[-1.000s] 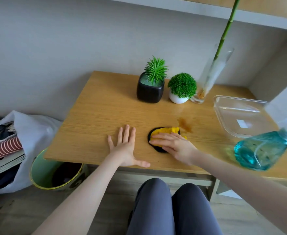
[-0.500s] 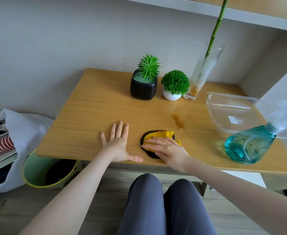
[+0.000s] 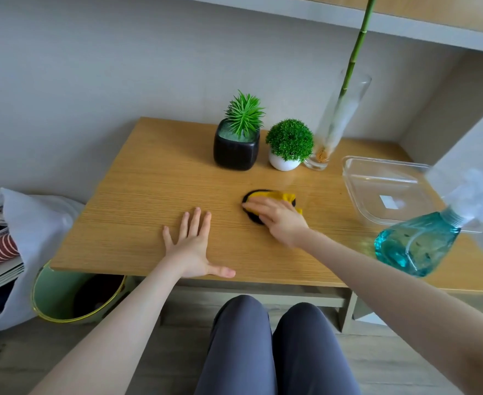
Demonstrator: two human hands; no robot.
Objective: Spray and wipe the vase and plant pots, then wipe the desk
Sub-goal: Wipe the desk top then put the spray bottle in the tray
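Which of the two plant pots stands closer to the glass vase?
The round white pot with the bushy ball plant; it stands right beside the glass vase, while the square black pot stands farther left.

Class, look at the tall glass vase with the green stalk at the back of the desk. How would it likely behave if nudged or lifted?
The vase is tall on a narrow base and leans, so a nudge could probably tip it. It looks like clear glass, likely fragile and perhaps slippery. The long stalk rising above its rim may make it top-heavy.
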